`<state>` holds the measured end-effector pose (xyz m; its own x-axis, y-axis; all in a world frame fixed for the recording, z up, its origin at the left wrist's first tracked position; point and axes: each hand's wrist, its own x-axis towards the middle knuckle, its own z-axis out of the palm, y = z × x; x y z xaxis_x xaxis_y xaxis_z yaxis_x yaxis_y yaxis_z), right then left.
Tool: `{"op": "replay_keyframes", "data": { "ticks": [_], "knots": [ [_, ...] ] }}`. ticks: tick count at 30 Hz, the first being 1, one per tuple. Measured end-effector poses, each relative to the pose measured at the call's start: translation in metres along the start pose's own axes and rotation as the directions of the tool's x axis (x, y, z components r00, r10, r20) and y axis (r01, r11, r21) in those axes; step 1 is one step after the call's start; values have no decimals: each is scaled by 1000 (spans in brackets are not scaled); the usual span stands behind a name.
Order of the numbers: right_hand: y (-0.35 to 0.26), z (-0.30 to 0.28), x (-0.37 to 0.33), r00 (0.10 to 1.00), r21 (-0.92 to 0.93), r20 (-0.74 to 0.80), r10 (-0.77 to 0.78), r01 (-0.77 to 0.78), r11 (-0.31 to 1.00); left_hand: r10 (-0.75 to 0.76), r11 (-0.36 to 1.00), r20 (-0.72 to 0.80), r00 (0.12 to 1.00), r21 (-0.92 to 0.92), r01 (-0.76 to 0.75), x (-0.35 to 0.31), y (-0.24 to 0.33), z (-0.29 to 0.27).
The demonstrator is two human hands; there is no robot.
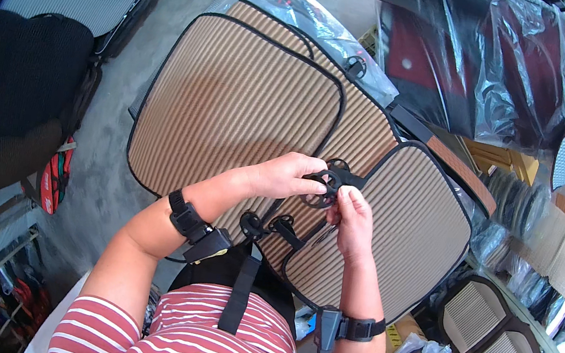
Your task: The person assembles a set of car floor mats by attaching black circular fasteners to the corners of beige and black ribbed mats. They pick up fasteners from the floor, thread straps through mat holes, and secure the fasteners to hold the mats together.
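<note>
My left hand (291, 176) reaches in over a beige ribbed seat mat (245, 84) and grips a black spoked plastic disc (324, 191). From the other side, my right hand (354, 219) pinches the disc's right edge, by a short black strap (348, 178). Another ribbed mat panel (405, 230), greyer and edged in black, lies under and right of my right hand. Closer to my body, two more black discs (252, 226) on straps rest between the panels. Part of the held disc is hidden behind my fingers.
Clear plastic wrap (319, 19) lies beneath the mats' far edge. Dark red and black covers in plastic (471, 66) are piled at the far right. Brown-framed mats (490, 343) stand near right; a black mat (28, 83) and a red pack (55, 177) are on the left.
</note>
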<state>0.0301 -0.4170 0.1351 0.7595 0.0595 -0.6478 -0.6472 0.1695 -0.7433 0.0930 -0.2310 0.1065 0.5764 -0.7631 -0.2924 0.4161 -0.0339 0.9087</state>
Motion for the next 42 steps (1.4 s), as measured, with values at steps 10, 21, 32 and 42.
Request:
{"op": "replay_keyframes", "data": {
  "ticks": [10,21,32,42],
  "knots": [
    [15,-2,-12,976,531,-72,206,-137,836,181,916,-95,979,378,-132,-2,-26,-14],
    [-3,5,-11,979,518,22,202,-184,835,-26,956,-122,992,-293,-11,-1,-11,-5],
    [-11,12,-8,978,373,-90,187,-141,917,42,930,-96,995,-361,-74,-10,-2,5],
    [-11,24,-14,993,498,92,78,-114,860,484,836,-353,801,458,-303,-22,1,8]
  ]
}}
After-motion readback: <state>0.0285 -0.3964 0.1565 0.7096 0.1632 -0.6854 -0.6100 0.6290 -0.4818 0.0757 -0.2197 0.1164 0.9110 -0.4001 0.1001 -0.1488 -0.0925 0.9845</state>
